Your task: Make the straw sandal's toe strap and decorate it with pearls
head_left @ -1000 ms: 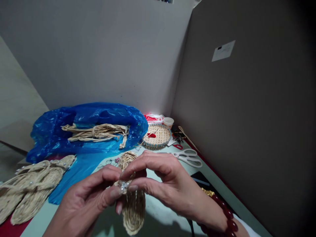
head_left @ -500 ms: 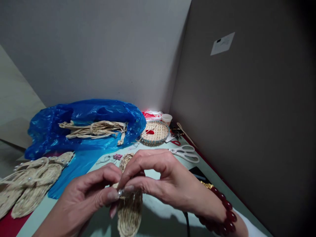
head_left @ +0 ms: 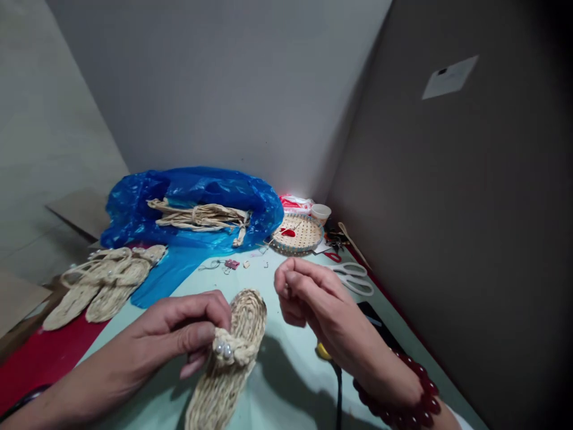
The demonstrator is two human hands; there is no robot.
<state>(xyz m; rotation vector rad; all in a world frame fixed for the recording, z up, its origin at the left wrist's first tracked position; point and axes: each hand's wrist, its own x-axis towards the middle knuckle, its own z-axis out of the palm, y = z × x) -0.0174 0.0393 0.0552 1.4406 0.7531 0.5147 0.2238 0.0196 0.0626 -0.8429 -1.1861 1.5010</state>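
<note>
A woven straw sandal (head_left: 215, 391) stands out over the table, its toe end pointing away from me. My left hand (head_left: 179, 331) pinches the end of its braided strap (head_left: 244, 351) between thumb and fingers. Shiny pearl beads (head_left: 224, 349) cluster on that strap beside my thumb. Apart from the sandal, to its right, my right hand (head_left: 316, 295) is raised with thumb and fingers pressed together. Whatever its fingertips pinch, if anything, is too small to make out. A red bead bracelet (head_left: 414, 382) circles the right wrist.
Two beaded straw sandals (head_left: 114, 292) lie at left. Behind are a blue plastic bag (head_left: 129, 203) with a straw bundle (head_left: 201, 217), and a round woven basket (head_left: 308, 230) near a cup (head_left: 320, 213). White-handled scissors (head_left: 358, 279) and a pink clip (head_left: 231, 264) lie on the table (head_left: 286, 388).
My right hand has left the strap and drawn up and right, fingers pinched. My left hand keeps hold of the strap, its beads now uncovered. The view has turned left.
</note>
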